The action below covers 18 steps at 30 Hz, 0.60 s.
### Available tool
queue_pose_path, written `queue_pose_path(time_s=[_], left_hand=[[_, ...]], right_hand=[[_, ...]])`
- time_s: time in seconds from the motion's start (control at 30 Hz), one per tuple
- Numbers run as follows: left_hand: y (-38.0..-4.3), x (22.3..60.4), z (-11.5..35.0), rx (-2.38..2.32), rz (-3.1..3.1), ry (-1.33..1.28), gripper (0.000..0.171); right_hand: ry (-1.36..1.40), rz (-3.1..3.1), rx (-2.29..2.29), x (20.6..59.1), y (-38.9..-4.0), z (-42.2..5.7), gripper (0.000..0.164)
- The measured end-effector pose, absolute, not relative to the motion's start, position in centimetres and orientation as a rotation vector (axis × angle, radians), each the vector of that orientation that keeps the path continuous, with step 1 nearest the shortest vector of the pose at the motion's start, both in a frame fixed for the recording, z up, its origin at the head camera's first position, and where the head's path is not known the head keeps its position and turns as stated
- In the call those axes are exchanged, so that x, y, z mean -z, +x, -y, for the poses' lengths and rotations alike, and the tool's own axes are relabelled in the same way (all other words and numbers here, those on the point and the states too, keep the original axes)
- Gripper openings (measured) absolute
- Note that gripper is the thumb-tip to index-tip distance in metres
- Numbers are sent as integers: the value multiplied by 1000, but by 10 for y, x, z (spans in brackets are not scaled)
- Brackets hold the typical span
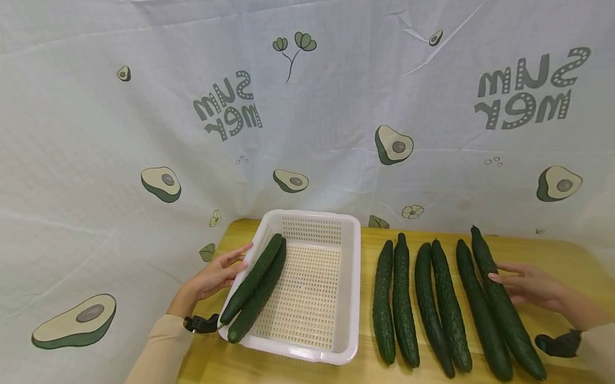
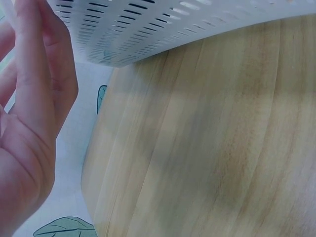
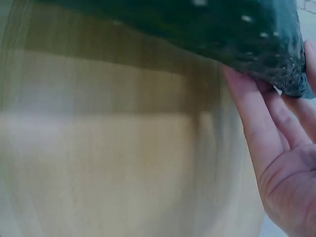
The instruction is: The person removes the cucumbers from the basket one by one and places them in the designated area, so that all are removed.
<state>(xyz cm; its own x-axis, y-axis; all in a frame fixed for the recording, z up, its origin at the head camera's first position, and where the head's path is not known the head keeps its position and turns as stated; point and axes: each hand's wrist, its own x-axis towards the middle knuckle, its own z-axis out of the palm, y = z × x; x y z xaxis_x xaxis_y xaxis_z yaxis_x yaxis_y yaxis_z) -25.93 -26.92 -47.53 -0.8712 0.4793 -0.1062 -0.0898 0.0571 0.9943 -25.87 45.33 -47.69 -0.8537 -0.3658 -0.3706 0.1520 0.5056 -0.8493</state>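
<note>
A white slotted plastic basket (image 1: 353,292) stands on the table, with two long green cucumbers (image 1: 254,281) leaning side by side along its left wall. At the basket's left rim is my left hand (image 1: 214,277), its fingers extended along the outer side; in the left wrist view the fingers (image 2: 32,64) lie fairly straight beside the slotted wall. To the right, my right hand (image 1: 534,288) grips the outermost cucumber (image 1: 512,320), thumb over its upper side. In the right wrist view fingertips (image 3: 242,81) reach under that cucumber near its end.
Right of the basket, several more cucumbers (image 1: 404,307) lie lengthwise in pairs on the yellow wooden table (image 1: 211,353). Behind the table hangs a pale cloth (image 1: 336,129) printed with avocados and lettering. Each wrist wears a black strap (image 1: 202,324).
</note>
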Motion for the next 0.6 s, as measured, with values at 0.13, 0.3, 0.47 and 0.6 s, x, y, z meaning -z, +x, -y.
queue_pose_path(time_s=[0.13,0.3,0.47,0.6], left_hand=[[-259,475,270,-1865,-1930,392,62],[-259,474,271,-1865,-1935,398,62],[-259,474,270,-1864,-1933,401,61],[-258,473,269,-1858,-1944,392,62]], right_hand=[[-217,-2214,1305,481,-259,-459,78],[-166,-2195,1307,485,-258,-463,79],[-103,-2201,1318,488,-257,-465,81],[-109,-2172,1356,488,-256,-464,81]])
